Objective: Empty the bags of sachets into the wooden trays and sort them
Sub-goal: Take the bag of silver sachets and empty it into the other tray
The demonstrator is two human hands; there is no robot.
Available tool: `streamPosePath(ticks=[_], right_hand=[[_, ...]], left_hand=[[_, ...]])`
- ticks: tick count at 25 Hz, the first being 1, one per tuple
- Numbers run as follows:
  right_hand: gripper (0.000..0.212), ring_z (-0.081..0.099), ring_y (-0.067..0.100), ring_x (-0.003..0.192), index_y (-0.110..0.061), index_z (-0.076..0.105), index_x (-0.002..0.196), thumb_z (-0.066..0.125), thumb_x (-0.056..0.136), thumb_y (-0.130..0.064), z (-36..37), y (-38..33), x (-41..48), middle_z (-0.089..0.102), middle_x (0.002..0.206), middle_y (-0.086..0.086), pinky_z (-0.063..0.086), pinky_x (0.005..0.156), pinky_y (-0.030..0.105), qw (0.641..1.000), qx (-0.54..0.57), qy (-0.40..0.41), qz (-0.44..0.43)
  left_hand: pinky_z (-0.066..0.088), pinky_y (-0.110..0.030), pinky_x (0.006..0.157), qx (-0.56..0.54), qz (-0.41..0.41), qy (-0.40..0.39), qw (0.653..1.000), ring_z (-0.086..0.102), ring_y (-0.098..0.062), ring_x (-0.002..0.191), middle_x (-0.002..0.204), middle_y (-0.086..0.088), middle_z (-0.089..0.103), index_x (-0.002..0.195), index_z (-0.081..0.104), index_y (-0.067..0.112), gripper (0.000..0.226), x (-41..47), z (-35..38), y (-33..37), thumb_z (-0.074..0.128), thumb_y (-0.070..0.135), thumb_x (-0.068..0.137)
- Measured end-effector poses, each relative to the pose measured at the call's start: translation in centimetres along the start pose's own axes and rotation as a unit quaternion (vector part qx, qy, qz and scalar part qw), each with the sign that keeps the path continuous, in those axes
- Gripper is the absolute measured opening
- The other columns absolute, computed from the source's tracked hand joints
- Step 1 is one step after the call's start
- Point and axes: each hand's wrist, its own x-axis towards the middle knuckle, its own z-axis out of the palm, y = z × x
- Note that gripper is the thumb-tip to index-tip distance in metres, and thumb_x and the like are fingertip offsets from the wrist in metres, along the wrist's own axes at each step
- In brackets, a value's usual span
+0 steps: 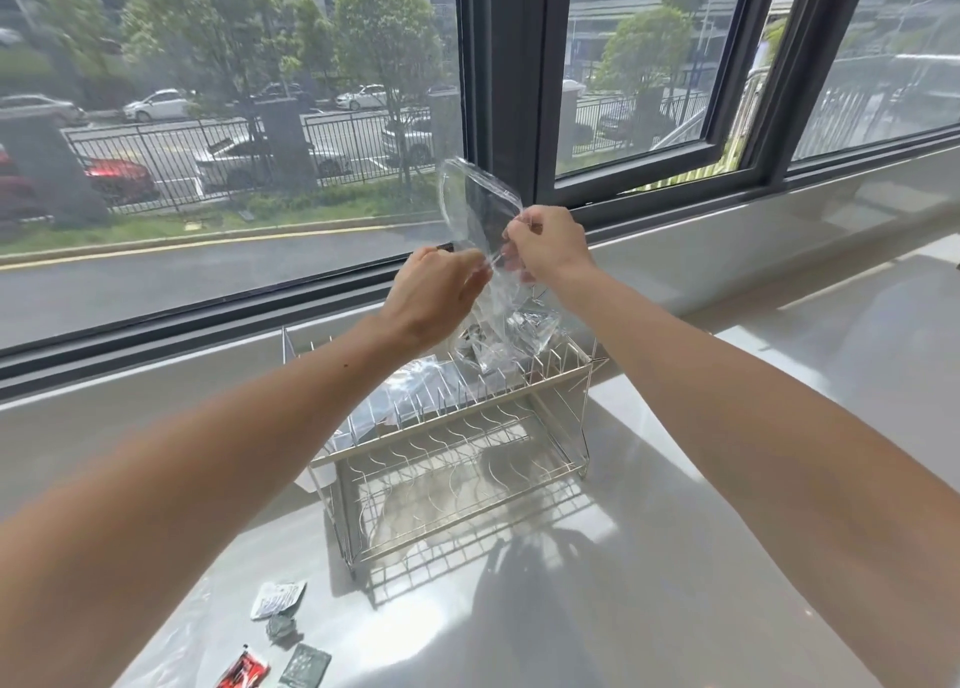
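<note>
Arms reach forward from the bottom corners, both bare, and meet above a wire rack (457,453). The left hand (436,292) and right hand (550,245) sit close together with the backs of the hands toward the viewer. Each pinches the upper part of a clear plastic bag (478,204) between thumb and curled fingers. The bag's top stands up above the hands in a loose loop. Its lower end hangs down to the far right end of the rack's top tier, with silvery sachets (524,331) bunched inside. A second clear bag (405,391) lies flat on the top tier, left of the hanging one.

The rack stands on a pale, glossy counter (675,583). In front of the rack, off its left corner, four loose sachets (278,599) lie on the counter: white, crumpled grey, red and dark green. Behind the rack runs a wide, dark-framed window (504,89), showing a sunlit road, railings, trees and parked cars.
</note>
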Motion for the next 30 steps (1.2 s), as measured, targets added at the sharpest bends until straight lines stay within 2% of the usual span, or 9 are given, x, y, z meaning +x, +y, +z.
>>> streamPosePath(ticks=[2, 3, 9, 14, 17, 19, 22, 27, 30], right_hand=[[0.018, 0.074, 0.018, 0.077, -0.009, 0.067, 0.09, 0.051, 0.096, -0.015, 0.3, -0.6, -0.1, 0.075, 0.085, 0.007, 0.063, 0.061, 0.037, 0.999, 0.044, 0.016, 0.005], [0.018, 0.074, 0.016, 0.075, -0.006, 0.066, 0.092, 0.05, 0.097, -0.014, 0.3, -1.1, -0.1, 0.075, 0.086, 0.008, 0.063, 0.06, 0.036, 0.998, 0.057, 0.025, -0.001], [0.021, 0.074, 0.022, 0.081, -0.009, 0.062, 0.085, 0.049, 0.1, -0.015, -1.4, -6.0, -1.6, 0.073, 0.092, 0.013, 0.063, 0.063, 0.035, 0.981, 0.176, 0.066, -0.044], [0.022, 0.074, 0.022, 0.077, -0.005, 0.067, 0.091, 0.05, 0.098, -0.018, -2.3, -10.8, -4.2, 0.075, 0.085, 0.008, 0.063, 0.068, 0.04, 0.972, 0.206, 0.079, -0.079], [0.02, 0.075, 0.027, 0.079, 0.001, 0.065, 0.092, 0.052, 0.097, -0.013, -2.2, -12.2, -6.9, 0.073, 0.091, 0.018, 0.062, 0.063, 0.038, 0.971, 0.227, 0.032, -0.071], [0.019, 0.075, 0.028, 0.081, -0.001, 0.066, 0.091, 0.054, 0.097, -0.014, -1.6, -12.5, -9.0, 0.072, 0.094, 0.02, 0.062, 0.062, 0.037, 0.972, 0.227, 0.023, -0.063], [0.016, 0.075, 0.026, 0.081, -0.01, 0.066, 0.086, 0.056, 0.096, -0.018, -0.4, -13.8, -12.3, 0.073, 0.095, 0.017, 0.063, 0.064, 0.04, 0.971, 0.231, 0.018, -0.058], [0.014, 0.075, 0.024, 0.083, -0.008, 0.065, 0.091, 0.056, 0.097, -0.017, 2.3, -17.6, -18.1, 0.073, 0.095, 0.015, 0.063, 0.069, 0.043, 0.97, 0.233, 0.02, -0.07], [0.012, 0.074, 0.025, 0.083, -0.001, 0.06, 0.098, 0.054, 0.099, -0.012, 4.4, -20.1, -21.9, 0.071, 0.099, 0.018, 0.063, 0.073, 0.041, 0.959, 0.273, -0.001, -0.073]], left_hand=[[0.058, -0.046, 0.068, -0.029, -0.019, -0.004, 0.999, 0.067, -0.024, 0.064, 0.081, -0.009, 0.074, 0.093, 0.067, 0.003, 0.027, 0.1, -0.3, -0.1, 0.048, 0.023, 0.101], [0.058, -0.046, 0.066, -0.042, -0.025, 0.0, 0.999, 0.069, -0.026, 0.067, 0.083, -0.011, 0.074, 0.096, 0.067, 0.002, 0.026, 0.3, -0.6, -0.1, 0.049, 0.021, 0.101], [0.053, -0.031, 0.072, -0.163, -0.099, 0.027, 0.981, 0.064, -0.019, 0.079, 0.101, -0.015, 0.07, 0.111, 0.065, 0.0, 0.024, 1.8, -5.0, 2.1, 0.049, 0.015, 0.101], [0.049, -0.026, 0.061, -0.214, -0.084, 0.004, 0.973, 0.064, -0.01, 0.075, 0.094, -0.003, 0.065, 0.109, 0.061, 0.012, 0.034, 0.3, -9.8, 4.5, 0.048, 0.042, 0.1], [0.058, -0.029, 0.067, -0.243, -0.099, 0.02, 0.965, 0.068, -0.019, 0.08, 0.097, -0.009, 0.067, 0.11, 0.06, 0.008, 0.016, -1.7, -12.2, 4.3, 0.058, 0.016, 0.095], [0.061, -0.029, 0.068, -0.262, -0.114, 0.006, 0.958, 0.069, -0.016, 0.076, 0.09, -0.008, 0.068, 0.1, 0.061, 0.009, 0.012, -3.8, -13.8, 3.8, 0.054, 0.002, 0.094], [0.058, -0.022, 0.064, -0.274, -0.115, -0.02, 0.954, 0.065, -0.018, 0.072, 0.08, -0.007, 0.064, 0.085, 0.059, 0.011, 0.023, -7.0, -15.9, 3.4, 0.046, -0.006, 0.094], [0.046, -0.016, 0.052, -0.248, -0.075, -0.02, 0.966, 0.05, -0.006, 0.055, 0.069, 0.0, 0.056, 0.091, 0.059, 0.012, 0.017, -12.2, -20.4, 3.6, 0.05, 0.025, 0.1], [0.035, -0.011, 0.041, -0.228, -0.055, 0.015, 0.972, 0.037, 0.0, 0.041, 0.057, 0.002, 0.046, 0.086, 0.058, 0.009, 0.025, -15.6, -23.9, 3.2, 0.049, 0.027, 0.101]])
